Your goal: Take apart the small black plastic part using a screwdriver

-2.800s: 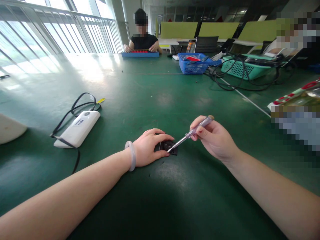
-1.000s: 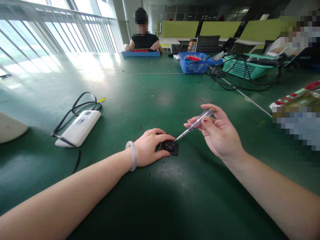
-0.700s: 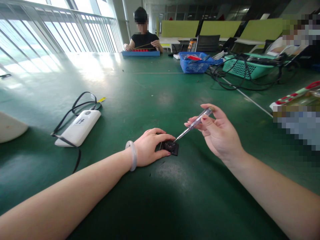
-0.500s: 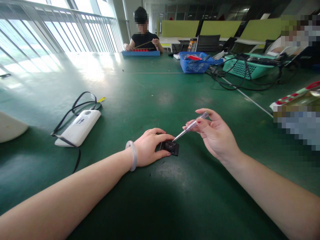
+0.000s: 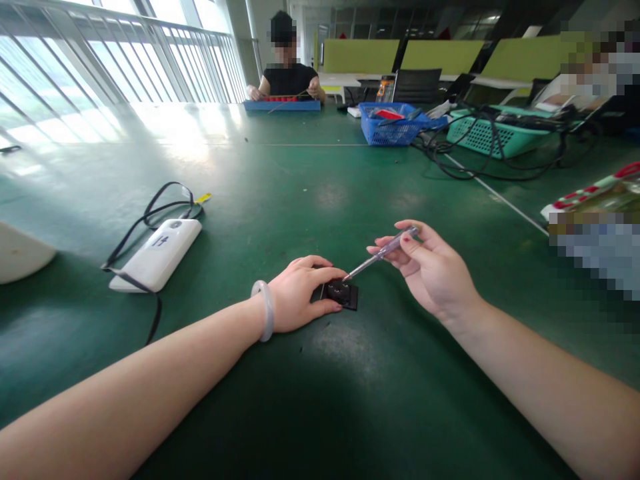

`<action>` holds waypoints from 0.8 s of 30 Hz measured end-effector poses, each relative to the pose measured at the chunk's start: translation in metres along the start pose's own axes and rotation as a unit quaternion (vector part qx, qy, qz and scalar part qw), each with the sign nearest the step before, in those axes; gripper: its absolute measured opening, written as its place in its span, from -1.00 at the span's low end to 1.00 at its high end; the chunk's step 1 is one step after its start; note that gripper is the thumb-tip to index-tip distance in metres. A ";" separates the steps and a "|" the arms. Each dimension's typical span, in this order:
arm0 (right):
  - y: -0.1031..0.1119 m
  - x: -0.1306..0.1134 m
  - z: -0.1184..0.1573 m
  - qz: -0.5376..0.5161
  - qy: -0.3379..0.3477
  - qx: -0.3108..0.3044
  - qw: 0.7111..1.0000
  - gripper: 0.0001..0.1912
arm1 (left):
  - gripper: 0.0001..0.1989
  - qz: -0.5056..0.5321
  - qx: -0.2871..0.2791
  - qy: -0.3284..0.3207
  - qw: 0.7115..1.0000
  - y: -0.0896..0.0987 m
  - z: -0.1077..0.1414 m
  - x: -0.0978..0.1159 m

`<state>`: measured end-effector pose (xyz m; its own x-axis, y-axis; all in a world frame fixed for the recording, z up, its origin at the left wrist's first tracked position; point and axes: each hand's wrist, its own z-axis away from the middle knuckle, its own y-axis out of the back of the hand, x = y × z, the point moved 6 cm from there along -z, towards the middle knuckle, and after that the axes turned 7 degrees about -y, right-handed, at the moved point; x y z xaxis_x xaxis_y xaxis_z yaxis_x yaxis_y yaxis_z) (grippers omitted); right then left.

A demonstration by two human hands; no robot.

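Steadying a black part (image 5: 339,292) flat on the table (image 5: 300,400) between the thumb and forefinger of the left hand (image 5: 295,293), parted only by its width. Holding a screwdriver (image 5: 387,249) in a closed pinch of the right hand (image 5: 437,277), to the right of the part and slightly farther off; sloping down leftward along its long axis, from handle to tip, toward the part's far side, with tip contact too small to confirm. Farther left, a white device (image 5: 150,260); beyond, a blue basket (image 5: 387,133), then a person (image 5: 290,83) behind a blue tray (image 5: 255,105).
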<state>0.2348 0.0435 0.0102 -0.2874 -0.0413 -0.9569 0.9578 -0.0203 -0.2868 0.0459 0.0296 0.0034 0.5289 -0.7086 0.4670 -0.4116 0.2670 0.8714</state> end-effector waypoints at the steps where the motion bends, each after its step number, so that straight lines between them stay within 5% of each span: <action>1: 0.001 0.001 -0.001 -0.001 -0.008 0.004 1.000 -0.87 | -0.57 0.000 0.000 0.000 1.000 0.000 0.000 0.000; 24: 0.003 0.012 -0.004 -0.046 -0.089 0.042 0.994 -0.91 | -0.53 0.002 0.007 -0.004 1.000 0.002 0.000 0.003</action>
<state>0.2347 0.0468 -0.0021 -0.3785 -0.2112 -0.9012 0.9252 -0.1146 -0.3618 0.0464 0.0280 0.0066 0.5213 -0.7129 0.4690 -0.4235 0.2610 0.8675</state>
